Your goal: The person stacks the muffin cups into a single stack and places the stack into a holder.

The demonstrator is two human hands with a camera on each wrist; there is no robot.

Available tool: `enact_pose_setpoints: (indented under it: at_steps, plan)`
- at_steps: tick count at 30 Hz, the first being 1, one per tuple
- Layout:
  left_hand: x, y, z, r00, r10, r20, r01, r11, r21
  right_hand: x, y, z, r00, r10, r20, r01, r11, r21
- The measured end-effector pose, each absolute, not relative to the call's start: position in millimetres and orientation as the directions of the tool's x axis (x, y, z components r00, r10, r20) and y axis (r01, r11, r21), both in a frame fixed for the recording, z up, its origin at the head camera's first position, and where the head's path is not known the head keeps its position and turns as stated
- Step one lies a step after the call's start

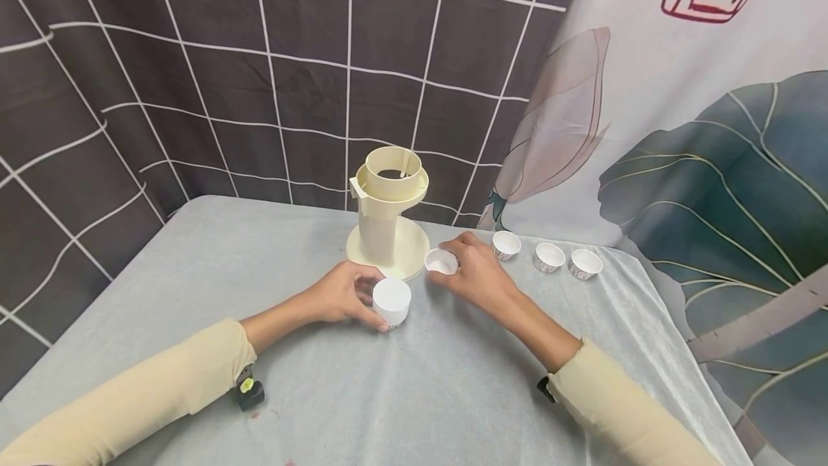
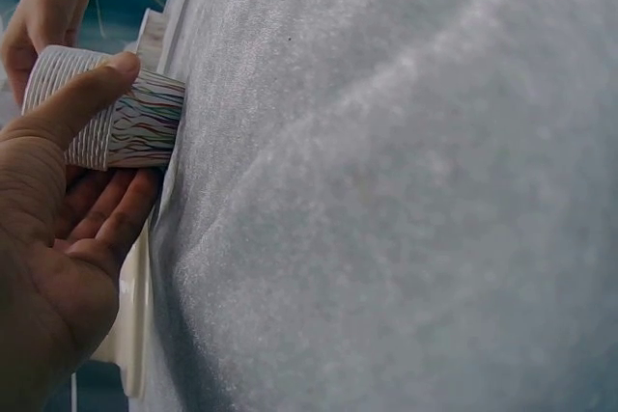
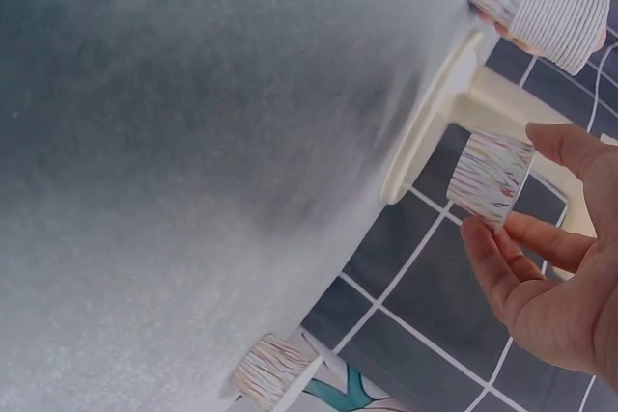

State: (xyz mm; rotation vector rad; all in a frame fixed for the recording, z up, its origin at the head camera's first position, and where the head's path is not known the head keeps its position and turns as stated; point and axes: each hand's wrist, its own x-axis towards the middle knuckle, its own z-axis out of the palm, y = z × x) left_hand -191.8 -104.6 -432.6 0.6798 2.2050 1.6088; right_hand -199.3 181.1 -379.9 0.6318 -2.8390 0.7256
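Observation:
In the head view my left hand (image 1: 346, 295) grips a stack of paper baking cups (image 1: 392, 299) near the table's middle. The left wrist view shows many nested rims on that stack (image 2: 106, 108) and coloured wavy lines on its lowest cup, thumb on one side and fingers on the other. My right hand (image 1: 477, 268) pinches a single baking cup (image 1: 443, 262) between thumb and fingers, just right of the cream stand's base. Seen from the right wrist, this cup (image 3: 491, 178) bears the same wavy stripes and is held above the cloth.
A cream plastic stand (image 1: 378, 232) with a round base and a ring-shaped top rises behind both hands. Three single baking cups (image 1: 549, 257) sit in a row at the back right. Grey cloth (image 1: 310, 394) covers the table, and a dark grid-patterned curtain (image 1: 304, 92) hangs behind it.

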Motion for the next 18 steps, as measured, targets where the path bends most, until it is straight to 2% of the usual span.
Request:
enact_pose_setpoints:
  at_steps: [18]
  plan:
    - [-192.6, -104.1, -434.3, -0.832, 0.554, 0.034, 0.197, 0.238, 0.951, -193.7, 174.1, -373.7, -0.885, -0.385, 0.262, -0.464, 0.772, -0.435]
